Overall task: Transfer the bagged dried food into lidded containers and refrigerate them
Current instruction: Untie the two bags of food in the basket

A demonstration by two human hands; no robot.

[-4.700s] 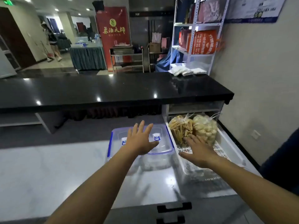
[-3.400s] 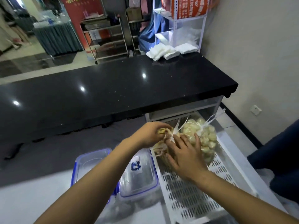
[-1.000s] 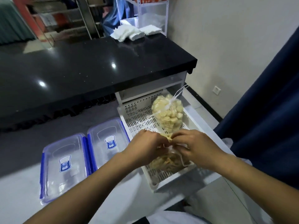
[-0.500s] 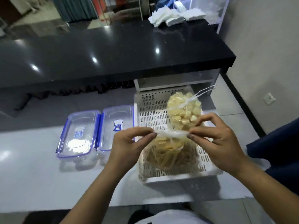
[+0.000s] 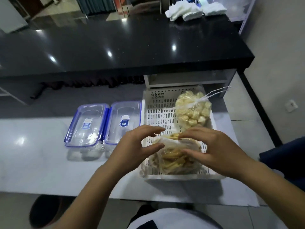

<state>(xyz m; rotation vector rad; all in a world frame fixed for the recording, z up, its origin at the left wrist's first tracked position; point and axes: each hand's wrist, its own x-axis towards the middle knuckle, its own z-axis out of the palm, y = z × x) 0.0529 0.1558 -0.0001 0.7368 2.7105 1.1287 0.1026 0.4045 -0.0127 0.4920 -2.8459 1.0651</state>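
A clear bag of yellow dried strips [image 5: 171, 160] lies at the near end of the white slotted basket [image 5: 149, 113]. My right hand [image 5: 214, 149] curls over the bag's top and grips the plastic. My left hand [image 5: 137, 146] hovers at the bag's left edge with its fingers spread and nothing clearly held. A second bag of pale dried chunks [image 5: 191, 111], tied with a white string, lies at the basket's far end. Two clear containers with blue-edged lids [image 5: 87, 124] [image 5: 123, 123] stand side by side just left of the basket.
All of this sits on a white table [image 5: 36, 162]. Behind it runs a higher black counter [image 5: 115, 47] with folded white cloths [image 5: 186, 10] at its far right. A dark blue cloth [image 5: 283, 156] hangs at the right edge.
Both hands were pinching the strip bag's twisted neck half a second ago. The neck is now loose, the left hand has let go and spread, and the right hand has dropped onto the bag.
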